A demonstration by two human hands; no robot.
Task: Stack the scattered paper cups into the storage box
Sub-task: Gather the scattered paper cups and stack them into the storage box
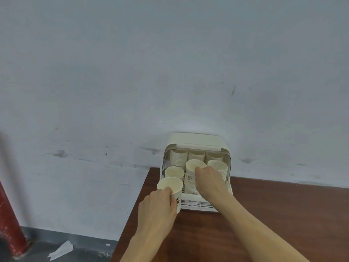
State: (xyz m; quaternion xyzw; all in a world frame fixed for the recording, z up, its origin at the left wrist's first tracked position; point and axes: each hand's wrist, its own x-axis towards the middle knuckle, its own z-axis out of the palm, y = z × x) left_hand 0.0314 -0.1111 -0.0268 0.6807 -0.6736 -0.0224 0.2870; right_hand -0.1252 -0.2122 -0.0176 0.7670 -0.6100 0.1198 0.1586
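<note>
Both hands were at the storage box (196,140), a cream plastic case standing at the far edge of the brown table (264,214), right of centre in the frame, hard against the pale wall (132,72). The left hand (156,208) was wrapped round a single paper cup (171,185), held upright just in front of the box's lower left corner, dark print showing on its side. The right hand (209,181) reached deeper in, fingers pinching the rim of the top cup of the middle front stack (194,165). To its left in the frame stood another front stack (174,172), and to its right a third (218,165), partly behind the wrist. Behind them, under the raised lid, ran a back row of stacked cups (179,156), packed side by side. Down in the lower left corner lay a scrap of white paper (61,250) on the grey floor, near a red post (9,224).
</note>
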